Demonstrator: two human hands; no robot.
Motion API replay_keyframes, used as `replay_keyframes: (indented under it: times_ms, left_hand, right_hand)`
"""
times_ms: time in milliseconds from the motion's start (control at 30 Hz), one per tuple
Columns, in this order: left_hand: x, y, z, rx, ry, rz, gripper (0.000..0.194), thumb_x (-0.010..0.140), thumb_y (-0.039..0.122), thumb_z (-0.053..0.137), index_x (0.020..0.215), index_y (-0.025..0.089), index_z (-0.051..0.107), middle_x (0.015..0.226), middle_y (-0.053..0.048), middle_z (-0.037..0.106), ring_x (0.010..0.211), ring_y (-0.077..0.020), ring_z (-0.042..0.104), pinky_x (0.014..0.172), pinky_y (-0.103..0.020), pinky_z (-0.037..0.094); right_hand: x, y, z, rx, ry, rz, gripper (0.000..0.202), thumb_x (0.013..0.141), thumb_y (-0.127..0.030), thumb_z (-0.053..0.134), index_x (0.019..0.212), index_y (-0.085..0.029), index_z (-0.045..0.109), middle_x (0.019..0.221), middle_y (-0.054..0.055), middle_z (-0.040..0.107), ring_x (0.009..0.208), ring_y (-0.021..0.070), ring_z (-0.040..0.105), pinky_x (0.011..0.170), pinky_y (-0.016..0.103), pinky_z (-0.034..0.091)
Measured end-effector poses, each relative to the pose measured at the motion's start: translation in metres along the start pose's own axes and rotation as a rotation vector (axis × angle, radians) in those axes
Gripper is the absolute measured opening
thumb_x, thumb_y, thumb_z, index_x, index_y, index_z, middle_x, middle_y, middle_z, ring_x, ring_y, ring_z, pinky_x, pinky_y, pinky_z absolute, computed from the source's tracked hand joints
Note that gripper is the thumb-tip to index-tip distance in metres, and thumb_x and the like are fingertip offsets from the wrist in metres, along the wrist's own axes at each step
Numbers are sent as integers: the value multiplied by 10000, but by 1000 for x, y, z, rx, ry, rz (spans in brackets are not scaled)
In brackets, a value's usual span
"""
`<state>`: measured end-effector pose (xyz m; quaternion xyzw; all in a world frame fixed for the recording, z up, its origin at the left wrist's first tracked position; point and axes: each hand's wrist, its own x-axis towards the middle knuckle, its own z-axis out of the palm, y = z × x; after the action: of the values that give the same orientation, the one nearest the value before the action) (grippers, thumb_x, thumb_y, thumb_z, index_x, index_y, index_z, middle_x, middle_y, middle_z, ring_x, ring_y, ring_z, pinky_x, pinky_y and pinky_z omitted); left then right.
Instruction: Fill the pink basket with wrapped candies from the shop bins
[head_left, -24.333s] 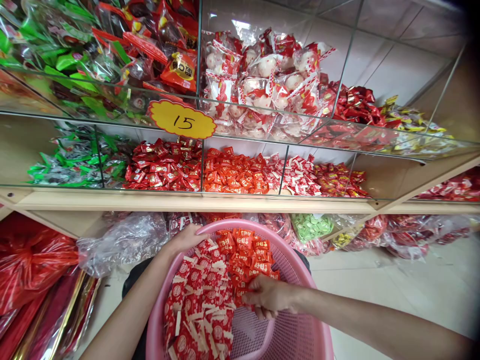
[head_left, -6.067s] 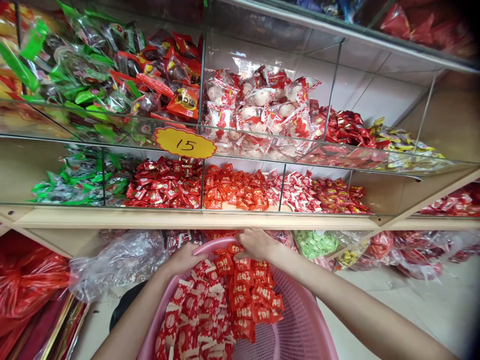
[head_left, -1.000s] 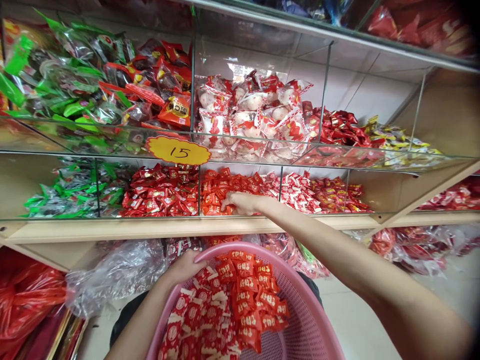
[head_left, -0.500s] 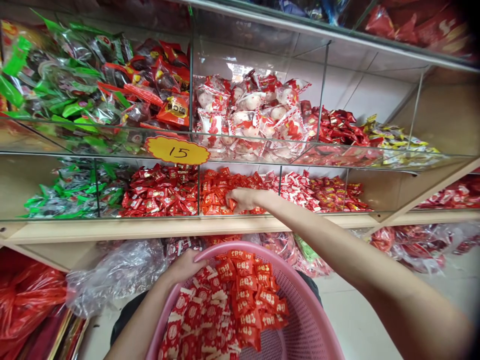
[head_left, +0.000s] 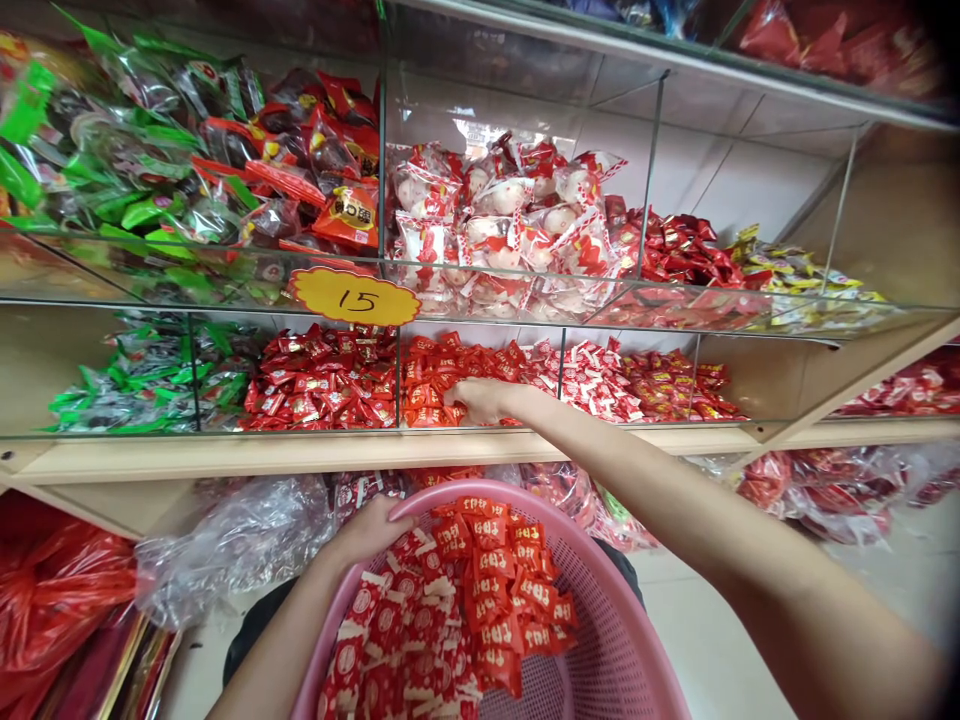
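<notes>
My left hand point(head_left: 373, 530) is closed over the left rim of a pink plastic basket point(head_left: 634, 610), thumb on the inner side. Inside lie red-and-white wrapped candies point(head_left: 409, 640) on the left and orange-red wrapped candies point(head_left: 491, 590) with gold lettering towards the right. My right hand point(head_left: 480, 400) reaches into a lower-shelf compartment, down among a pile of orange-red wrapped candies point(head_left: 424, 375). Its fingers are curled on candy at the pile's front; the fingertips are partly hidden, so how many pieces they hold does not show.
Glass dividers point(head_left: 562, 365) part the candy compartments. A glass front strip and a wooden shelf edge point(head_left: 247, 455) run below my right arm. A yellow price tag point(head_left: 356, 297) reading 15 hangs above. Clear plastic bags point(head_left: 240, 545) and a red bag point(head_left: 60, 590) lie under the shelf.
My right hand has shifted slightly left within the orange-red candies, its fingers lower in the pile. My left hand and the basket stay in place.
</notes>
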<state>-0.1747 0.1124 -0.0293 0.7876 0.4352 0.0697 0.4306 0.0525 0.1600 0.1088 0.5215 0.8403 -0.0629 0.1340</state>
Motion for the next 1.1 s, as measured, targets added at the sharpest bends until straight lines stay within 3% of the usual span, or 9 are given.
replay_keyframes:
  times_ms: [267,433,567,700,833,900,967,1100]
  left_hand:
    - [-2,4,-1,-21,-15,11,364,682,426,438,742,124,631,512,46,459,487,-99,385,489,-199,287]
    - [0,0,0,-12,0,23,322,686,388,432,719,124,614,532,43,459,498,-95,387,496,-198,291]
    - [1,-1,1,-4,-5,23,309,690,379,432,711,125,606,530,45,443,492,-91,382,491,-199,287]
    - [-2,4,-1,1,-7,6,321,686,401,438,692,122,598,517,46,428,483,-93,374,474,-199,271]
    - [-4,10,-3,-13,-15,-19,335,676,416,449,708,118,600,519,44,428,480,-94,370,463,-199,266]
    - [-5,10,-4,-13,-26,-41,338,677,418,447,721,121,603,511,44,426,470,-94,368,455,-199,261]
    - [-5,8,-3,-9,-30,-55,342,677,426,451,724,126,608,502,46,421,463,-93,367,453,-197,260]
    - [-2,3,-1,-4,-26,-33,365,678,451,452,734,130,617,486,53,400,452,-87,351,458,-196,268]
  right_hand:
    - [-2,1,0,-41,1,13,324,671,-320,540,957,-174,580,924,83,613,753,169,551,532,214,315]
    - [-4,1,-1,-32,-16,22,258,671,-290,562,885,-150,593,850,74,611,679,142,515,525,215,292]
    - [-7,8,-2,62,43,12,235,668,-328,573,792,-129,585,709,21,566,585,97,419,527,212,269]
    - [-37,14,-21,179,251,-73,281,694,-401,549,663,-122,541,622,-24,461,576,80,333,557,212,265]
    - [-97,7,-32,306,400,-141,252,732,-374,523,664,-131,530,687,-5,458,636,95,370,609,228,297]
    - [-128,-3,-19,386,375,-133,221,752,-347,504,686,-139,540,721,12,484,676,106,407,628,233,316]
    - [-156,-17,8,449,296,-77,174,761,-309,489,723,-148,543,749,19,513,687,110,437,631,235,329]
    - [-197,-49,73,426,152,223,120,738,-270,484,717,-160,527,744,26,542,660,123,479,591,246,338]
